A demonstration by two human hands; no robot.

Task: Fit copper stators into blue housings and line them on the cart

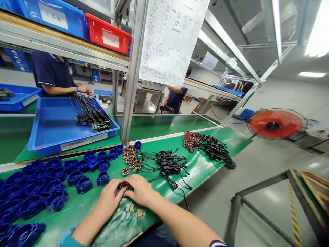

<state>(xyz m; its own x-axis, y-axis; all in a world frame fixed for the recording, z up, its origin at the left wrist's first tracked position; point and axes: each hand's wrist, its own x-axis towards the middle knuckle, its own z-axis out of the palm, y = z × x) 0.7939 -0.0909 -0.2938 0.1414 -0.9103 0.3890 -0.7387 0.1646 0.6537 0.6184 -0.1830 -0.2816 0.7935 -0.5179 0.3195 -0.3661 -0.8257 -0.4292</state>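
Note:
My left hand (109, 199) and my right hand (140, 190) meet on the green bench mat (84, 209), fingers curled together around a small round wound coil (124, 185) with copper and red windings. Only its top shows between my fingertips. Just beyond lie several more such coils (131, 158) with black wires (168, 165) trailing to the right. A spread of blue plastic housings (51, 185) covers the bench to the left of my hands.
A second batch of coils with black leads (205, 145) lies at the bench's far right. A blue tray (51, 125) holding wired parts sits behind the upright post (130, 89). Two people work across the bench. A red fan (276, 123) stands on the right.

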